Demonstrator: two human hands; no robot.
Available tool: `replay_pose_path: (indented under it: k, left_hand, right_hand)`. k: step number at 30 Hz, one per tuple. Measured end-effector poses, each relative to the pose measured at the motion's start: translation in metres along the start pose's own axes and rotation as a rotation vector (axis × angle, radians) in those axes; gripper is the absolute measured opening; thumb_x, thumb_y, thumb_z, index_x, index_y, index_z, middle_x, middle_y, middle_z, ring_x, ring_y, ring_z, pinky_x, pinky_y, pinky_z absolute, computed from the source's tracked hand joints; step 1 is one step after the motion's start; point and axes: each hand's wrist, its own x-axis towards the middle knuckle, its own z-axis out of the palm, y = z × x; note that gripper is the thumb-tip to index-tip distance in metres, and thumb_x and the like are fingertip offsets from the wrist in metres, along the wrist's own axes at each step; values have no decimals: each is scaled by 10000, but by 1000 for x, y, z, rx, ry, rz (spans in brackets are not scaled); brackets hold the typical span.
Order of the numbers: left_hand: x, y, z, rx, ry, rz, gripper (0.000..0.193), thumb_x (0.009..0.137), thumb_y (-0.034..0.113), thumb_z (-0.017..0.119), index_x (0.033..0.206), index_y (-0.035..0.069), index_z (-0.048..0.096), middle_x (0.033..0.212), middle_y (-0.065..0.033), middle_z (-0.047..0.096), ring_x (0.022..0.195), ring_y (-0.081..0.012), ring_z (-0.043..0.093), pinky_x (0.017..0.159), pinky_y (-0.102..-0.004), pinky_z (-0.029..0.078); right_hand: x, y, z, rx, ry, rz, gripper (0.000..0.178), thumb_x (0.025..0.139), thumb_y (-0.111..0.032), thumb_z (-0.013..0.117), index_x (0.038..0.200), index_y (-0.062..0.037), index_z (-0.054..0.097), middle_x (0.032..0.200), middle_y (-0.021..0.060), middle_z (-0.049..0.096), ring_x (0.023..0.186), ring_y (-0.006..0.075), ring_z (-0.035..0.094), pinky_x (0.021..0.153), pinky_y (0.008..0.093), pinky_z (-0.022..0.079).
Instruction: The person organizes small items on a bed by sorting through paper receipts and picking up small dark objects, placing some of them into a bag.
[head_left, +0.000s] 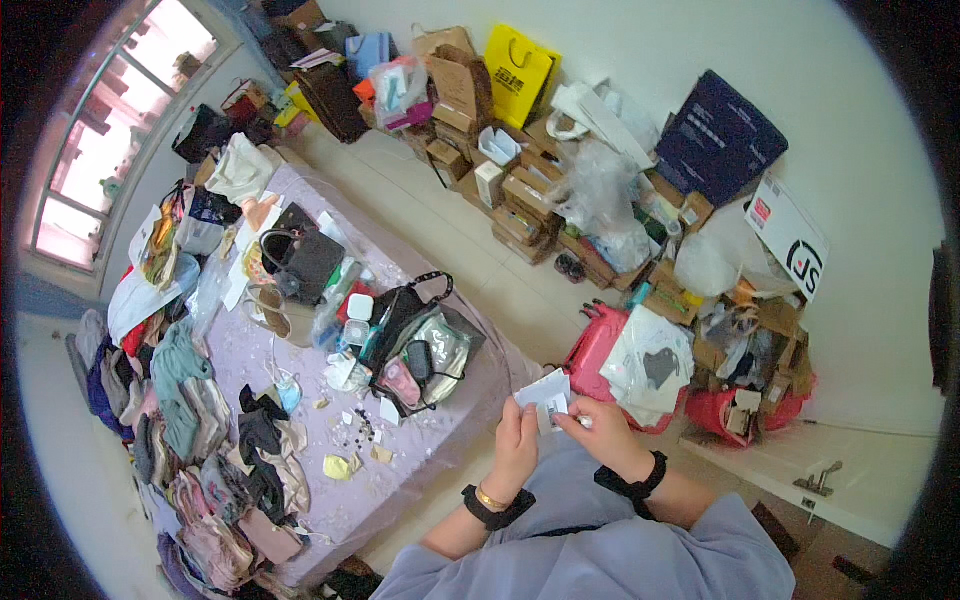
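Holding a white paper (543, 390) up in front of the body, the left hand (516, 440) pinches it along its left edge, thumb on the near face. The right hand (608, 438) sits at the paper's lower right corner with its fingers curled inward, and a small white piece (585, 422) shows at those fingers; I cannot tell whether they pinch the paper too. So the paper lies between the two hands, its upper part standing out beyond the fingertips. It looks folded or made of more than one sheet, with dark print on the lower part. Both wrists wear black bands, and a gold bracelet (490, 499) circles the left one.

Left of the hands is the bed (405, 478), carrying a black bag (405, 308), a crumpled yellow piece (337, 467) and heaped clothes (182, 385). Just beyond the right hand is a pink case (597, 345), with a white bag (628, 338) beside it, partly overlapping it in view.
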Motion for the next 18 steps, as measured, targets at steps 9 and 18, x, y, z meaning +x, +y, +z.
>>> replay_pose_path:
  k: [9,18]
  left_hand:
    - [13,16,-45,17,110,118,230,873,91,533,1055,-11,433,939,-93,544,844,-143,511,735,-293,436]
    - [18,16,-63,107,198,129,203,881,132,537,959,-14,420,828,-173,562,745,-246,569,627,-334,448]
  right_hand:
    - [33,-53,26,-137,-11,-133,255,793,-289,631,723,-49,578,627,141,570,570,302,567,505,373,417]
    - [52,-59,34,-227,-57,-202,281,755,-273,686,656,-39,566,598,109,558,536,255,544,486,339,399]
